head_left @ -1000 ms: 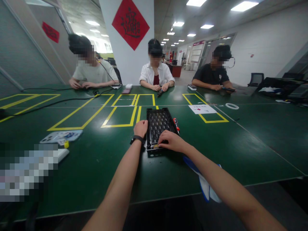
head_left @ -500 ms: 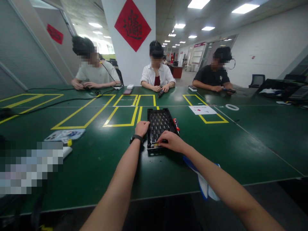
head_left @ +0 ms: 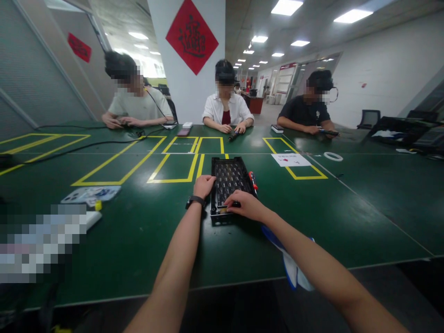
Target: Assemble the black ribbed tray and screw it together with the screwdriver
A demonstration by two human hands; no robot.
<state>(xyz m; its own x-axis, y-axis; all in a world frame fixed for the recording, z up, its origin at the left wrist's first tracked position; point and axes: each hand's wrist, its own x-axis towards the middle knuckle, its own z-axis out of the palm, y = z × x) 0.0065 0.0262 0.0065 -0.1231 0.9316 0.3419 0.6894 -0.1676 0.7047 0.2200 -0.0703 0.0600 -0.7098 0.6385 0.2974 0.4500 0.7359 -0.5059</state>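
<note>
In front of me on the green table lies a black tray-like case (head_left: 231, 173) with rows of small shiny pieces inside. My left hand (head_left: 204, 186) is closed on its left edge, and a dark band circles that wrist. At the near end of the case, my right hand (head_left: 243, 204) is bent down with thumb and fingers pinched. Whatever lies between those fingertips is too small to make out. A small yellowish patch (head_left: 224, 210) shows by the fingertips. Against the right side of the case rests a tool with a red handle (head_left: 253, 180).
A blue-and-white glove (head_left: 291, 268) hangs over the front edge under my right forearm. To the left lie a phone-like patterned object (head_left: 90, 194) and a blurred-out item. Beyond are yellow tape outlines, a paper sheet (head_left: 291, 160), a tape roll (head_left: 333, 157) and three seated people.
The view has shifted slightly. Both hands stay at the case, with the right fingertips still at its near end and hardly moved.
</note>
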